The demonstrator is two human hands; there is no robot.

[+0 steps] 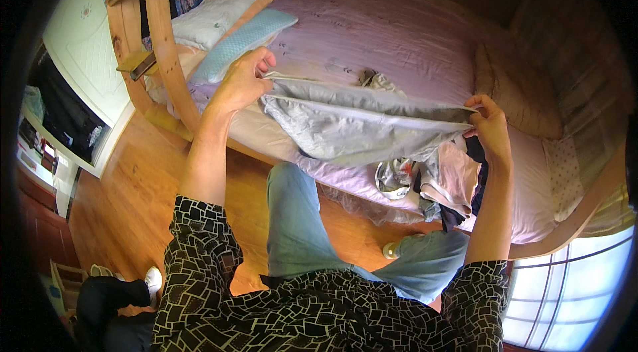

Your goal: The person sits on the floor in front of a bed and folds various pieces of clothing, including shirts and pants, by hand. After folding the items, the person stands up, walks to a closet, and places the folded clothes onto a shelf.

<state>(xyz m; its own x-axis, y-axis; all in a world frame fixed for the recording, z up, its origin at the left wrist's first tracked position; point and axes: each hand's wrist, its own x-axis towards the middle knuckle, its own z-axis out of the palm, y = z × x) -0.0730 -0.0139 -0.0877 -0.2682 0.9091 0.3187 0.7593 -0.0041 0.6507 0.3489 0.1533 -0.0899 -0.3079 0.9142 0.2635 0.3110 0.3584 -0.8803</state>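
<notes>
Stretched wide between my two hands is a pair of light grey underpants (359, 126), its waistband pulled out sideways above the edge of the bed. My left hand (242, 80) pinches one end of the waistband, and my right hand (490, 123) pinches the other end. Beneath and to the right lies a pile of clothes with a pink garment (452, 179) and a white patterned garment (395, 178). Just beyond the waistband, a small crumpled cloth (379, 81) rests on the bed.
A purple sheet (385, 26) covers the bed. A blue pillow (246, 43) and a white pillow (219, 16) lie by a wooden ladder (166, 40) at left; a brown cushion (518, 96) is at right. Another person's dark-trousered leg (113, 299) shows at lower left.
</notes>
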